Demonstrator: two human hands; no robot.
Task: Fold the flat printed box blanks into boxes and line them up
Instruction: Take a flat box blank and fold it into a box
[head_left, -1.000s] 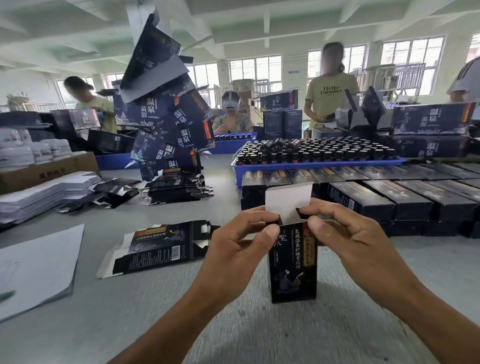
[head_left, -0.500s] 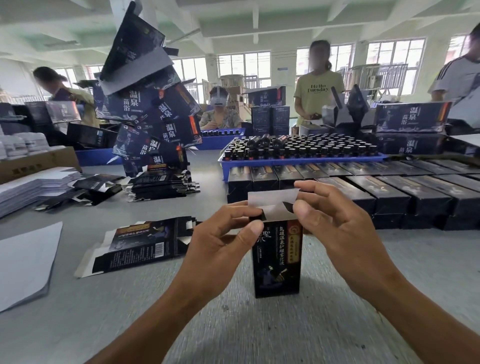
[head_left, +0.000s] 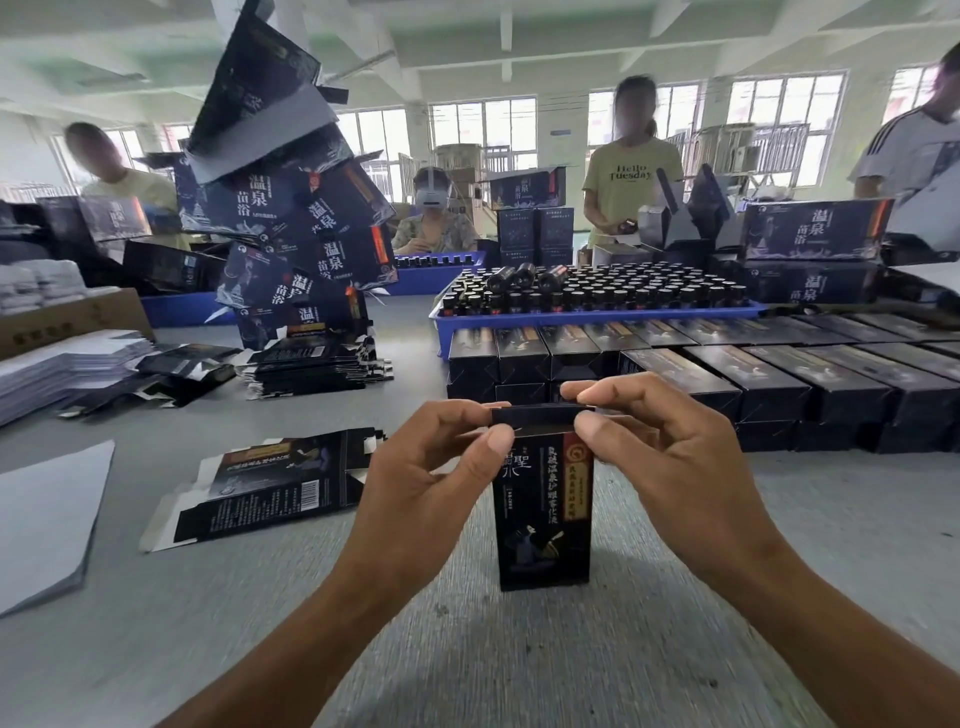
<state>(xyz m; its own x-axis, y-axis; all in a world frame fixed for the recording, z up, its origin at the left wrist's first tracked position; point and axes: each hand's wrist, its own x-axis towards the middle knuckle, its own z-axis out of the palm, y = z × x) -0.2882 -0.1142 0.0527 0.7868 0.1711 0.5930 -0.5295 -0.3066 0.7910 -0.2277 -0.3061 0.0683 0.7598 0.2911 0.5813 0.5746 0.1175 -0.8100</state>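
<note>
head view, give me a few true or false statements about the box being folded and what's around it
1. Both hands, left hand and right hand, pinch the top of the upright box. True.
2. The box's top flap stands straight up. False: it is folded down over the opening.
3. A flat blank lies on the table left of the box. True.
4. The blue tray holds folded towels. False: it holds dark bottles.
5. Finished boxes lie in rows behind the hands. True.

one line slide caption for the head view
Both hands pinch the top flap of an upright box shut.
</note>
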